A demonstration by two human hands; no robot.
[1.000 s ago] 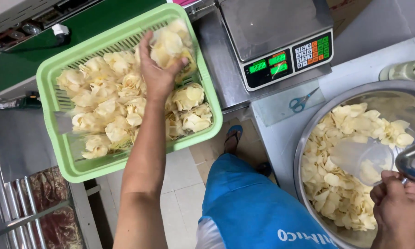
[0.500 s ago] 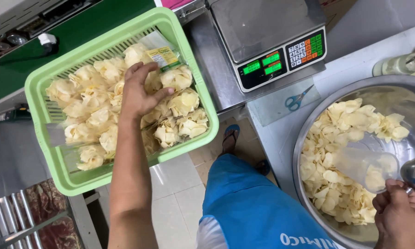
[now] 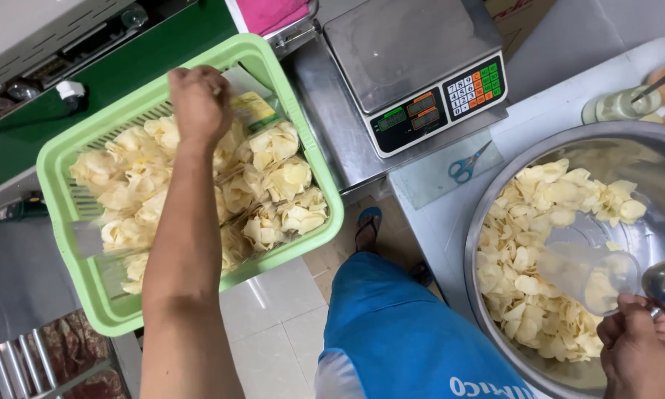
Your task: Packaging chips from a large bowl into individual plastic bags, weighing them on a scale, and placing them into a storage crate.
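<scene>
Your left hand has shifted to the green basket's far rim, grip closed on bagged chips (contents unclear). Right hand still grips the clear scoop in the steel bowl.

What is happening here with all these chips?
A person's left hand reaches into a green plastic basket full of clear bags of pale chips. The right hand holds a clear plastic cup over a large steel bowl of loose chips. A digital scale sits between them, nothing on it.
</scene>
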